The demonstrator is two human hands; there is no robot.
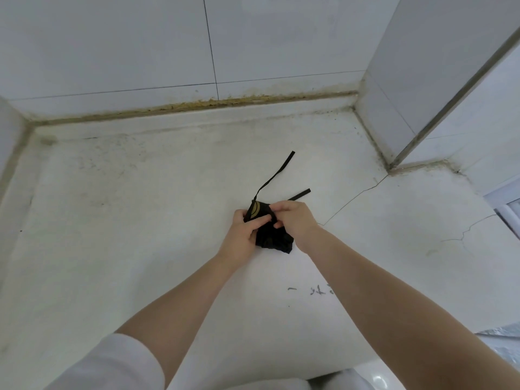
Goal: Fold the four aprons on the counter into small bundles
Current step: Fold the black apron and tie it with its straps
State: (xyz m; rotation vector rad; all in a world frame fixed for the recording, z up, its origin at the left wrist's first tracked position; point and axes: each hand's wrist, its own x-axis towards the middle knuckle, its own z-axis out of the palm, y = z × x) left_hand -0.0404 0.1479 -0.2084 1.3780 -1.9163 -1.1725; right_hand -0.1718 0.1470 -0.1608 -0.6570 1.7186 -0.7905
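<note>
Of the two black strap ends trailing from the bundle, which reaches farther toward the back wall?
The left strap, running up from the bundle's top left corner. The right strap is shorter and pokes out above the right hand.

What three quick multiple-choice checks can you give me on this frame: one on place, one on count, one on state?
1. Where is the black apron bundle?
A. On the white counter, held between both hands
B. Hanging on the tiled wall
C. On the floor

2. How many loose strap ends stick out from the bundle?
A. None
B. Two
C. Five

3. What are the hands doing?
A. Both lie flat on the counter
B. The left hand and right hand both grip the bundle
C. Only one touches it

Answers: 1 A, the bundle sits mid-counter between the hands. 2 B, two black straps trail away from it. 3 B, fingers of both curl round the fabric.
</note>
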